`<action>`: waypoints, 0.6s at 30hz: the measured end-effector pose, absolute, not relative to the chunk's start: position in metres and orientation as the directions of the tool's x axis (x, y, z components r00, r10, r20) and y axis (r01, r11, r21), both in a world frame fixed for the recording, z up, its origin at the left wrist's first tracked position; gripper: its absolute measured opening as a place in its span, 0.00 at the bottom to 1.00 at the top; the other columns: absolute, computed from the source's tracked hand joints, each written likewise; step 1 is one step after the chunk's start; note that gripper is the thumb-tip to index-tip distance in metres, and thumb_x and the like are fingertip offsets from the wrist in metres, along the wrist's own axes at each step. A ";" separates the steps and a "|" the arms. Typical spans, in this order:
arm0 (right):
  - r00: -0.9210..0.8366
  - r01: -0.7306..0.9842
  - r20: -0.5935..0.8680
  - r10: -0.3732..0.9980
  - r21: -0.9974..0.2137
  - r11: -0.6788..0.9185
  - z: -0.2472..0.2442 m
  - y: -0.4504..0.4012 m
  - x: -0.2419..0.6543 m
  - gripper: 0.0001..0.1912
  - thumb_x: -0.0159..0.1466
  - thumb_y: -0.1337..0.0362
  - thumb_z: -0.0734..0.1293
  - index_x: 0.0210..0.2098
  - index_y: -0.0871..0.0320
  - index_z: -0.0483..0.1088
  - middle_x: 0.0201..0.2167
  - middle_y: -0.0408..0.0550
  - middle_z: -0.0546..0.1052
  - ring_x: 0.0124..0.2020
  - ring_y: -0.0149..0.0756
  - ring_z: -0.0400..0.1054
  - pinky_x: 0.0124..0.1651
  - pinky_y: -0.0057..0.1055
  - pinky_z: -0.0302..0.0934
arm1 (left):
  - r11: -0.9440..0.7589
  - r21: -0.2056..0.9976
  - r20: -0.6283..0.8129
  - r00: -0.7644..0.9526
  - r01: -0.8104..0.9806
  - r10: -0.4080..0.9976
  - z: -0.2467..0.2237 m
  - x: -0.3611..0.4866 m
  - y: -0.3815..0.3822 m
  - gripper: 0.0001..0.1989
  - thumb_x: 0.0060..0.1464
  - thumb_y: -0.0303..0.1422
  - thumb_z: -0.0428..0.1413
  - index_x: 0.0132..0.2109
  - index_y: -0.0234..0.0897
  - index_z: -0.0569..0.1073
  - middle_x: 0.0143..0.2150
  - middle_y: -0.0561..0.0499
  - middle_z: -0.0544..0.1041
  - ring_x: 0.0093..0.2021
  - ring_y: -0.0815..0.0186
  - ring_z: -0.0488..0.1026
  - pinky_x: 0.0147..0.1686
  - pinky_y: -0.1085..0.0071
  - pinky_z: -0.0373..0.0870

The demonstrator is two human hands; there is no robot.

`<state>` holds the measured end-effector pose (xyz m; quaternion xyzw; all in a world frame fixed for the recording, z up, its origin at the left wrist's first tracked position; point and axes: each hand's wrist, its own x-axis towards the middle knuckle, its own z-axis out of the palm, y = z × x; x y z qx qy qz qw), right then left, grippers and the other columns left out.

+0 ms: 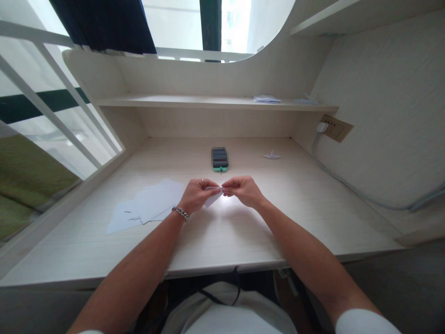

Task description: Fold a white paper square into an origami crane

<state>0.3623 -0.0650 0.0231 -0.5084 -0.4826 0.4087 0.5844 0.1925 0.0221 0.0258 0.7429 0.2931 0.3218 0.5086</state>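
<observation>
A small folded white paper [212,198] is held above the desk, between my two hands. My left hand [199,194] pinches its upper left side between thumb and fingers. From the right, my right hand [243,190] pinches the paper's right end, its fingertips almost touching those of my left hand. The paper's exact fold is partly hidden by my fingers. To the left of my left hand lie several loose white sheets [155,202]. Beyond my hands, a phone [219,159] with a green edge lies flat on the desk.
A small folded paper figure [271,155] sits at the back right of the desk [313,199]. The shelf [194,102] above holds a stack of papers [266,99]. A grey cable [347,185] runs from a wall socket [337,128] along the right wall.
</observation>
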 end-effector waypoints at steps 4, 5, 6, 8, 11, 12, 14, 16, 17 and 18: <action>0.166 0.034 0.148 0.975 -0.989 0.144 0.023 -0.065 0.363 0.23 0.42 0.52 0.79 0.30 0.63 0.78 0.20 0.47 0.77 0.24 0.34 0.73 0.32 0.32 0.69 | -0.297 0.947 0.154 0.637 0.125 0.755 0.026 0.193 0.021 0.16 0.40 0.42 0.68 0.32 0.33 0.81 0.27 0.47 0.80 0.25 0.67 0.71 0.24 0.74 0.63; 0.154 0.047 0.146 0.977 -0.989 0.141 0.023 -0.066 0.363 0.23 0.43 0.52 0.79 0.31 0.63 0.78 0.21 0.47 0.77 0.24 0.33 0.73 0.31 0.32 0.69 | -0.304 0.943 0.151 0.639 0.136 0.755 0.026 0.192 0.021 0.16 0.40 0.42 0.68 0.32 0.33 0.81 0.27 0.47 0.80 0.25 0.67 0.71 0.24 0.74 0.63; 0.144 0.056 0.141 0.979 -0.989 0.134 0.023 -0.066 0.362 0.23 0.44 0.51 0.79 0.31 0.63 0.78 0.21 0.48 0.77 0.24 0.33 0.72 0.31 0.31 0.68 | -0.310 0.939 0.148 0.640 0.149 0.754 0.027 0.192 0.020 0.16 0.40 0.42 0.68 0.32 0.33 0.81 0.26 0.47 0.80 0.24 0.67 0.71 0.23 0.74 0.63; 0.137 0.053 0.123 0.983 -0.992 0.117 0.023 -0.065 0.362 0.23 0.45 0.51 0.78 0.30 0.64 0.78 0.20 0.48 0.77 0.23 0.32 0.72 0.30 0.30 0.68 | -0.307 0.936 0.130 0.644 0.171 0.754 0.028 0.192 0.020 0.17 0.39 0.43 0.68 0.32 0.32 0.82 0.26 0.47 0.79 0.24 0.67 0.71 0.23 0.74 0.62; 0.163 0.009 0.095 0.982 -0.995 0.094 0.023 -0.063 0.363 0.23 0.45 0.50 0.78 0.29 0.63 0.77 0.19 0.47 0.77 0.22 0.32 0.72 0.29 0.29 0.67 | -0.237 0.958 0.080 0.640 0.163 0.764 0.029 0.193 0.021 0.18 0.40 0.44 0.67 0.33 0.32 0.81 0.26 0.47 0.79 0.24 0.68 0.70 0.23 0.74 0.61; 0.170 -0.003 0.085 0.982 -0.996 0.087 0.023 -0.062 0.364 0.22 0.44 0.51 0.78 0.29 0.63 0.77 0.18 0.47 0.77 0.22 0.32 0.72 0.29 0.29 0.67 | -0.211 0.966 0.067 0.637 0.152 0.768 0.029 0.193 0.021 0.19 0.41 0.44 0.67 0.33 0.32 0.81 0.25 0.47 0.79 0.24 0.68 0.70 0.23 0.74 0.61; 0.180 -0.019 0.067 0.981 -0.997 0.072 0.023 -0.062 0.366 0.22 0.44 0.52 0.78 0.29 0.64 0.77 0.18 0.47 0.76 0.22 0.31 0.72 0.28 0.28 0.67 | -0.175 0.976 0.057 0.631 0.127 0.774 0.029 0.194 0.022 0.19 0.40 0.45 0.66 0.32 0.31 0.81 0.25 0.47 0.79 0.23 0.68 0.70 0.23 0.73 0.61; 0.183 -0.018 0.049 0.982 -0.998 0.053 0.022 -0.062 0.367 0.21 0.44 0.53 0.79 0.28 0.64 0.77 0.18 0.47 0.76 0.21 0.31 0.72 0.28 0.27 0.67 | -0.160 0.980 0.051 0.624 0.120 0.780 0.028 0.195 0.022 0.19 0.38 0.45 0.67 0.30 0.31 0.80 0.25 0.47 0.78 0.23 0.68 0.70 0.23 0.73 0.61; 0.182 -0.014 0.039 0.982 -0.999 0.043 0.022 -0.062 0.367 0.20 0.44 0.54 0.79 0.28 0.64 0.77 0.18 0.47 0.76 0.22 0.31 0.72 0.28 0.27 0.67 | -0.154 0.981 0.045 0.621 0.122 0.783 0.028 0.195 0.022 0.19 0.38 0.44 0.67 0.30 0.31 0.80 0.25 0.47 0.78 0.23 0.68 0.69 0.23 0.73 0.61; 0.180 -0.008 0.029 0.983 -0.999 0.031 0.022 -0.062 0.367 0.20 0.44 0.54 0.79 0.28 0.64 0.77 0.19 0.47 0.76 0.22 0.31 0.72 0.28 0.27 0.67 | -0.149 0.981 0.039 0.618 0.127 0.785 0.028 0.195 0.021 0.19 0.37 0.44 0.67 0.30 0.31 0.80 0.24 0.47 0.78 0.23 0.68 0.69 0.23 0.73 0.61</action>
